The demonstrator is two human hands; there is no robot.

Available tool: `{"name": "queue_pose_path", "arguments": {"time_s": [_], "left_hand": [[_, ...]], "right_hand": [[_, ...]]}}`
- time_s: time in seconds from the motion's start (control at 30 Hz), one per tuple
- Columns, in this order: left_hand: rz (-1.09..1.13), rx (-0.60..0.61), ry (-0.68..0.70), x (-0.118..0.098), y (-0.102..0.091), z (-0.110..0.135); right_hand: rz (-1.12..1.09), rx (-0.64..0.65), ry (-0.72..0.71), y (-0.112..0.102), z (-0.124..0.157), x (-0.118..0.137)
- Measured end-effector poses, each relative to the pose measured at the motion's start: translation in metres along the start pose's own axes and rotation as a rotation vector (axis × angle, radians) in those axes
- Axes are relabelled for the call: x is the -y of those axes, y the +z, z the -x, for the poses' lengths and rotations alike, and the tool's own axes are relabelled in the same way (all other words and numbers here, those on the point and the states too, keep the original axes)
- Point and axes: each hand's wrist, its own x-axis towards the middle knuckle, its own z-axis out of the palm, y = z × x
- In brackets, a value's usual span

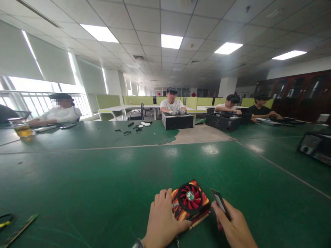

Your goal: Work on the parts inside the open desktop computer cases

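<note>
A graphics card (190, 201) with a red fan and flame-patterned cover lies on the green table in front of me. My left hand (162, 218) grips its left side, fingers along the far edge and thumb at the near edge. Between the thumb and fingers of my right hand (230, 220) is a narrow flat dark strip with a pale face (219, 199), tilted up just right of the card. Its kind is not clear, and its lower end is hidden in the hand. A small gap separates it from the card.
At the near left lie a thin green strip (20, 230) and a black-and-yellow item (5, 221). Several people sit across the table, some with computer cases (178, 121). A cup of amber liquid (22, 129) stands far left; a dark device (315, 146) sits right.
</note>
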Motion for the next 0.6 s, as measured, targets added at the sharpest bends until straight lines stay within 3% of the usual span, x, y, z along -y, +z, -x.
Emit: {"name": "queue_pose_path", "arguments": {"time_s": [0.2, 0.43, 0.6], "left_hand": [[0.016, 0.049, -0.006, -0.005, -0.003, 0.002], [0.03, 0.103, 0.018, 0.004, -0.002, 0.0], [0.045, 0.087, 0.006, 0.004, -0.003, -0.001]], "right_hand": [[0.104, 0.243, -0.032, 0.012, 0.005, -0.001], [0.263, 0.137, -0.078, 0.008, 0.0, -0.006], [0.339, 0.181, -0.117, 0.008, -0.001, -0.009]]}}
